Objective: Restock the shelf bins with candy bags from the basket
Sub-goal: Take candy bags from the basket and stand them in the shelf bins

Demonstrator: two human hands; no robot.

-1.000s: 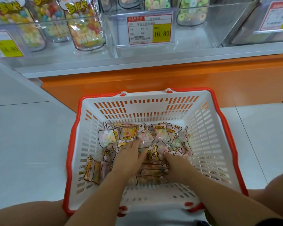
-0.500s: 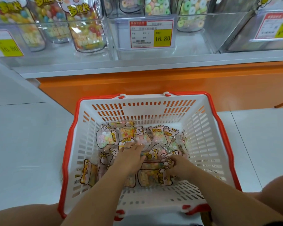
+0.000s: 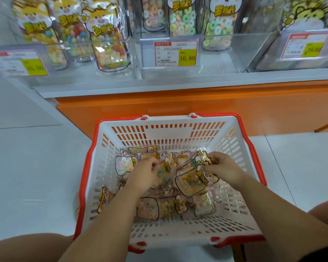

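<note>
Picking stage: the right hand (image 3: 222, 168) pinches the top corner of a candy bag (image 3: 192, 181), which hangs just below and left of that hand, raised off the pile (image 3: 159, 207) inside the white-and-red basket (image 3: 254, 156). The left hand (image 3: 147, 173) curls into the bags just beside it; blur hides whether it grips one. Next, I judge, the held bag must clear the basket's rim and travel up and forward of both hands to the clear shelf bin (image 3: 225, 52) behind the 16.80 price tag (image 3: 176, 53). The bin's back is cut off, and the held bag's candy type is hard to read
</note>
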